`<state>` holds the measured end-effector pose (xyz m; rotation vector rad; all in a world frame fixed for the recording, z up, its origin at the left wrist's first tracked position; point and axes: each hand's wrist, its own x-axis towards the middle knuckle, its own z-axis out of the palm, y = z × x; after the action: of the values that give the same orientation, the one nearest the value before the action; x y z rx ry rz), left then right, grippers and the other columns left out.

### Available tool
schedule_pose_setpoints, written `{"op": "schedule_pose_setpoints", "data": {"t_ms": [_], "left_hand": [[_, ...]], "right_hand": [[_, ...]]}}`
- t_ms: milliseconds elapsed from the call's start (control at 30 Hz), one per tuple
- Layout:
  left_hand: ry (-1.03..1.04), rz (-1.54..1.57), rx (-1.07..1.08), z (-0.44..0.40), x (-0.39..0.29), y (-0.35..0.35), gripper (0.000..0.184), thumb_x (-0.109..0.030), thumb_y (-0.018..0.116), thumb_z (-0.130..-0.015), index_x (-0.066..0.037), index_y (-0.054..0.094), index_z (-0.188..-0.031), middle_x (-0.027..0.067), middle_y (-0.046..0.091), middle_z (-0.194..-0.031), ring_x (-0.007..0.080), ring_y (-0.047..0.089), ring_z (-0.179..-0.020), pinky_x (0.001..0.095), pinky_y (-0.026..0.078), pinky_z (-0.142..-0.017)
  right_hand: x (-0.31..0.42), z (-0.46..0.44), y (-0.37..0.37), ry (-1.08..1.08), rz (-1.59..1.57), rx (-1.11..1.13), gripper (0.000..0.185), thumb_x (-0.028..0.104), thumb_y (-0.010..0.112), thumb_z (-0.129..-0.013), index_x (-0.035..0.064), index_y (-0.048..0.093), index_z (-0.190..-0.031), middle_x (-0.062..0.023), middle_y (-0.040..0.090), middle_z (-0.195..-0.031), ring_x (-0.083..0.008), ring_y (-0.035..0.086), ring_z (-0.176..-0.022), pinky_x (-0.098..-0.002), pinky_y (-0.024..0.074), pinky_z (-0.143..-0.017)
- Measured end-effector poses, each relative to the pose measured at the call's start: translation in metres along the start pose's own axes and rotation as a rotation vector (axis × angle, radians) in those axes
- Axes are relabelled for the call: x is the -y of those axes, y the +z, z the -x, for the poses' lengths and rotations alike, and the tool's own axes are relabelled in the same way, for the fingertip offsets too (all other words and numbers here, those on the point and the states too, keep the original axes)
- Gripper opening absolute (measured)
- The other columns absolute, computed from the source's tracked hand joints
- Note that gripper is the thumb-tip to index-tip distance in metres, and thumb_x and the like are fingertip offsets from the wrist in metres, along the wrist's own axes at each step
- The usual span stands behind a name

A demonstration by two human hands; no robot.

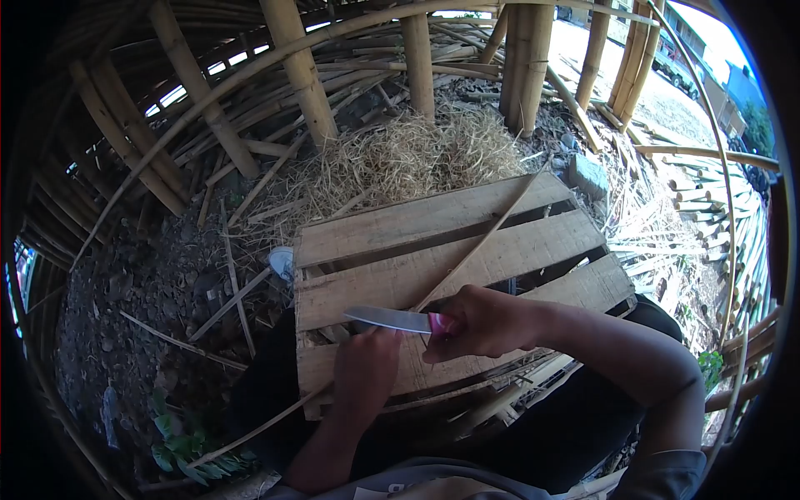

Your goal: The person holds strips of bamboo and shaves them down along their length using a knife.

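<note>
My right hand [477, 323] is wrapped round the pink-red handle of a knife [387, 318], whose blade points left above my left hand. My left hand [367, 358] is closed round a thin bamboo strip [483, 239], just under the blade. The strip runs from the upper right of a slatted wooden board [367, 284], past both hands, and down to the lower left. Where blade and strip meet is hard to make out. Both hands are over the near part of the board, which lies across my legs.
Dry shavings [417, 158] are heaped behind the board. Upright bamboo poles [304, 75] stand beyond, with stacked bamboo behind them. A grey block [588, 176] sits at the board's right back corner. Green leaves [179, 442] are at the lower left; cut bamboo lies right.
</note>
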<state>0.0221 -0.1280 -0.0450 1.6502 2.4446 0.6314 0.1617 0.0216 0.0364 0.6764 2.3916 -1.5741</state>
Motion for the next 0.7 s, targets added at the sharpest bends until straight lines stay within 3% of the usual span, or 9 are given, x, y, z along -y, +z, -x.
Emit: {"op": "schedule_pose_setpoints", "data": {"t_ms": [33, 133, 167, 200, 233, 267, 367, 600, 700], "left_hand": [[0.058, -0.004, -0.096, 0.002, 0.003, 0.005, 0.024, -0.025, 0.057, -0.095, -0.004, 0.066, -0.101, 0.0166, 0.068, -0.081, 0.0336, 0.068, -0.073, 0.0434, 0.055, -0.064], [0.085, 0.026, -0.154, 0.002, 0.002, 0.005, 0.025, -0.026, 0.057, -0.095, -0.003, 0.065, -0.101, 0.0166, 0.068, -0.081, 0.0330, 0.068, -0.073, 0.0432, 0.055, -0.063], [0.054, 0.062, -0.110, 0.001, 0.001, 0.004, 0.025, -0.025, 0.057, -0.095, -0.003, 0.065, -0.101, 0.0167, 0.068, -0.081, 0.0328, 0.068, -0.073, 0.0433, 0.054, -0.063], [0.057, 0.063, -0.115, 0.000, 0.000, 0.003, 0.025, -0.025, 0.057, -0.095, -0.003, 0.065, -0.101, 0.0167, 0.068, -0.081, 0.0328, 0.068, -0.073, 0.0433, 0.054, -0.063], [0.054, 0.071, -0.100, 0.000, 0.000, 0.002, 0.025, -0.025, 0.057, -0.095, -0.003, 0.065, -0.101, 0.0171, 0.068, -0.081, 0.0331, 0.068, -0.072, 0.0433, 0.054, -0.063], [0.049, 0.080, -0.084, 0.000, 0.000, 0.002, 0.024, -0.025, 0.057, -0.095, -0.003, 0.066, -0.101, 0.0174, 0.068, -0.081, 0.0334, 0.068, -0.072, 0.0433, 0.054, -0.062], [0.034, 0.081, -0.070, 0.001, -0.002, -0.001, 0.023, -0.023, 0.058, -0.094, -0.003, 0.066, -0.101, 0.0178, 0.068, -0.081, 0.0342, 0.068, -0.072, 0.0433, 0.054, -0.063], [0.056, 0.170, -0.126, 0.002, 0.000, -0.003, 0.022, -0.022, 0.060, -0.093, -0.002, 0.067, -0.100, 0.0187, 0.067, -0.081, 0.0361, 0.067, -0.073, 0.0440, 0.053, -0.063], [0.005, 0.237, -0.149, 0.002, 0.001, -0.002, 0.020, -0.020, 0.064, -0.090, -0.002, 0.068, -0.098, 0.0205, 0.066, -0.079, 0.0381, 0.066, -0.073, 0.0445, 0.051, -0.063]], "right_hand": [[0.000, 0.002, -0.011, 0.114, 0.085, 0.186, 0.037, 0.037, 0.078, -0.082, 0.0010, 0.067, -0.077, 0.0023, 0.055, -0.059, -0.0061, 0.046, -0.054, -0.0274, 0.0358, -0.049], [-0.009, 0.001, -0.047, -0.199, 0.287, 0.291, 0.032, 0.035, 0.077, -0.081, 0.0040, 0.068, -0.082, 0.0025, 0.053, -0.058, -0.0065, 0.044, -0.049, -0.0254, 0.0307, -0.043], [-0.002, 0.005, -0.054, 0.050, 0.040, -0.040, 0.029, 0.031, 0.076, -0.083, 0.0038, 0.068, -0.090, 0.0037, 0.048, -0.056, -0.0056, 0.040, -0.046, -0.0242, 0.0270, -0.041], [-0.015, -0.005, -0.064, 0.020, -0.469, -0.337, 0.027, 0.026, 0.074, -0.086, 0.0027, 0.067, -0.098, 0.0050, 0.043, -0.056, -0.0052, 0.038, -0.046, -0.0226, 0.0271, -0.041], [-0.006, -0.007, -0.073, 0.042, -0.465, -0.649, 0.027, 0.024, 0.071, -0.089, 0.0006, 0.064, -0.101, 0.0055, 0.041, -0.058, -0.0050, 0.036, -0.045, -0.0225, 0.0283, -0.039], [-0.006, -0.006, -0.085, 0.039, -0.304, -0.773, 0.028, 0.027, 0.070, -0.090, 0.0007, 0.062, -0.095, 0.0045, 0.043, -0.060, -0.0051, 0.036, -0.046, -0.0236, 0.0302, -0.039], [-0.029, -0.004, -0.104, 0.066, -0.487, -0.870, 0.032, 0.036, 0.059, -0.096, 0.0041, 0.059, -0.090, 0.0021, 0.044, -0.059, -0.0075, 0.042, -0.045, -0.0255, 0.0343, -0.040], [-0.073, -0.020, -0.096, 0.236, 0.215, -0.634, 0.049, 0.039, 0.045, -0.101, -0.0023, 0.062, -0.082, -0.0077, 0.054, -0.060, -0.0177, 0.053, -0.045, -0.0336, 0.0412, -0.041], [-0.082, -0.034, -0.103, 0.424, 0.174, -0.600, 0.051, 0.040, 0.043, -0.101, -0.0040, 0.062, -0.083, -0.0080, 0.054, -0.058, -0.0177, 0.052, -0.043, -0.0349, 0.0405, -0.038]]}}
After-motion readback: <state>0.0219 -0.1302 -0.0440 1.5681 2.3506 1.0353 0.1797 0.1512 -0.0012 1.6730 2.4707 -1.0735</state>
